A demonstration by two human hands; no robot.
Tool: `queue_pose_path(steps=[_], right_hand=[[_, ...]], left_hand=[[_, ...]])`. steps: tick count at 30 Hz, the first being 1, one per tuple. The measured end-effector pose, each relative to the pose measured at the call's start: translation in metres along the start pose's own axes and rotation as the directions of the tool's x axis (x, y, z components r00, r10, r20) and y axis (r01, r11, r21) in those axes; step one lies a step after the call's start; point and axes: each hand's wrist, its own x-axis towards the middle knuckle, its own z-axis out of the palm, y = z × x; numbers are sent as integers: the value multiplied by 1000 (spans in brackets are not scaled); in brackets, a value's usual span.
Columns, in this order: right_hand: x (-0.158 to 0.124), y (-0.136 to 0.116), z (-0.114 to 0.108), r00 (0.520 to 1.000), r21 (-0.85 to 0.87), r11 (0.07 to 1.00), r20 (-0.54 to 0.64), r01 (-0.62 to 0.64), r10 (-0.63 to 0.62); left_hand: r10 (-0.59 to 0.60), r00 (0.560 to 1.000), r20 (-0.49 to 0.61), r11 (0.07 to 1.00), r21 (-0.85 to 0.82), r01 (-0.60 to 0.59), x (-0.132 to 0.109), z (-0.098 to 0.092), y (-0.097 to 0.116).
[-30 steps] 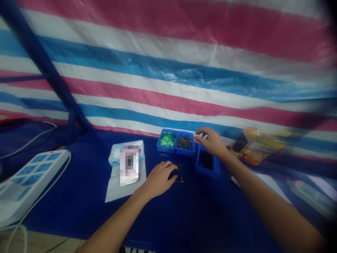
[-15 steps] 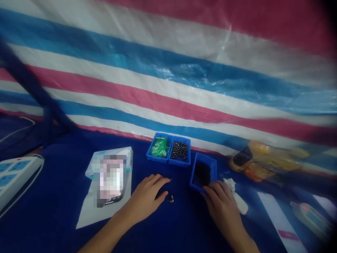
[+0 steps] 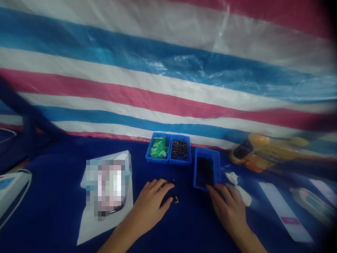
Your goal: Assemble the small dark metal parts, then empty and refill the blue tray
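My left hand rests on the blue tablecloth, fingers lightly curved, with nothing visible in it. Just past its fingertips lie small dark metal parts. My right hand has its spread fingers on the front edge of an open blue bin holding dark contents. Behind them, side by side, stand a blue bin of green parts and a blue bin of black metal parts.
A pixelated packet lies on a white sheet to the left. A white power strip sits at the left edge. Orange-yellow items in plastic, white scraps and another power strip lie right. A striped tarpaulin hangs behind.
My right hand has come from beside the back of the dark-filled bin to its front edge. My left hand has barely moved, and the view has swung left and settled.
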Motion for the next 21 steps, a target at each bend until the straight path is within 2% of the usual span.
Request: queue_pose_path(steps=[7,11,14,17,18,19,20,21], right_hand=[[30,21,8,989,-34,993,89,-114,117],[56,36,0,975,30,997,213,-76,68],[85,43,-7,932,192,977,362,-90,15],[117,48,-3,842,308,933,539,-184,-12],[127,49,2,783,317,927,620,-199,-44],[136,51,7,698,325,924,710,-201,-98],[143,52,13,625,330,922,768,-202,-138],[150,54,18,574,346,917,799,-201,-176]], left_hand=[[10,1000,7,1000,-10,-10,0,-5,2],[-4,1000,-16,1000,-25,4,-1,-6,2],[-17,1000,-7,1000,-19,17,0,-7,1],[-21,1000,8,1000,-20,21,0,-7,2],[-21,1000,12,1000,-18,21,1,-7,2],[-20,1000,16,1000,-13,21,1,-6,2],[-18,1000,17,1000,-6,18,1,-6,2],[-12,1000,15,1000,1,12,1,-6,2]])
